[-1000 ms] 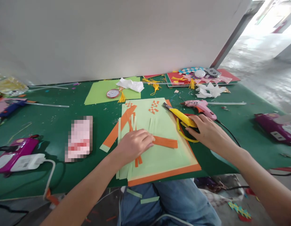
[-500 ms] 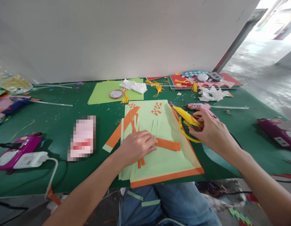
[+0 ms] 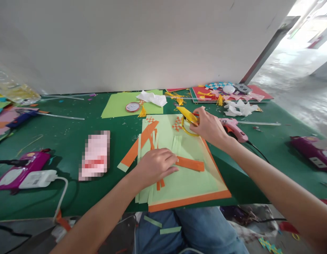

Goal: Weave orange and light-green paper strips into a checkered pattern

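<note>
Pale green sheets with orange edges [image 3: 189, 195] lie at the front middle of the green table. My left hand [image 3: 158, 165] rests on them, fingers together at the left end of an orange strip [image 3: 191, 164]; what it may grip is hidden. Narrow green and orange strips lie beneath and beside that hand. Over the sheets' upper right edge, my right hand [image 3: 207, 125] is closed on a yellow-handled tool [image 3: 186, 113], its tip pointing to the upper left. Small orange checkered pieces [image 3: 177, 123] lie just left of the tool.
A pink glue gun [image 3: 236, 129] lies right of my right hand. Crumpled white paper [image 3: 241, 107] and red sheets [image 3: 258, 92] are behind it. At the left are a pixelated pink object [image 3: 94, 155] and a purple power strip [image 3: 33, 164]. A grey wall [image 3: 131, 42] stands behind.
My right hand has moved left and away from me with the yellow tool, from beside the glue gun to above the sheets. My left hand has stayed on the sheets.
</note>
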Demonstrator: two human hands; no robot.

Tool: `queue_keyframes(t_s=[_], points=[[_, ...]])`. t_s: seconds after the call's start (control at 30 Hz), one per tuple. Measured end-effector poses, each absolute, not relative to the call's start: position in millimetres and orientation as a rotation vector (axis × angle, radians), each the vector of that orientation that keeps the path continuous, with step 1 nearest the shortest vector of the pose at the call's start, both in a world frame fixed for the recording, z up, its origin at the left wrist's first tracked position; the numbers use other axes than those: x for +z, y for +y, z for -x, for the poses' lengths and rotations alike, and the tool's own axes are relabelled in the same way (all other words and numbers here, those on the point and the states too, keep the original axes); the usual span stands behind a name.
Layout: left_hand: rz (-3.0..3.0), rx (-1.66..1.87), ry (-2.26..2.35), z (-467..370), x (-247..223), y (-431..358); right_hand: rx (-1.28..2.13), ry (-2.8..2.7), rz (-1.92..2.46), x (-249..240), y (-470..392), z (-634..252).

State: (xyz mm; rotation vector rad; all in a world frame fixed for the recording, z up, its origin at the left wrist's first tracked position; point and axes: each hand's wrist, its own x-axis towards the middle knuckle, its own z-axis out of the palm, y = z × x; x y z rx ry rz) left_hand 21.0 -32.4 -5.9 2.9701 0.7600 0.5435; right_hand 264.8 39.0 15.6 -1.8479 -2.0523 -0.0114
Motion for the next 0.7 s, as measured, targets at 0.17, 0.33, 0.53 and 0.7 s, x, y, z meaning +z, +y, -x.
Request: queue_keyframes(t_s=[0.17,0.33,0.53,0.7], points=[[-2.952,0.548,0.768,-21,-7,-32,-0.01,-2.086,1.725,4,97,-250],[-2.962,0.559,0.784,-21,-7,-32,0.037,-2.111,1.729,-4,141,-250],[-2.943,0.573,0.776,-21,-5,-32,0.059,-2.121,1.755,-9,153,-257],[-2.995,0.581,0.737,-19,-7,-31,-0.028,-2.183,1.651,17,112,-253]])
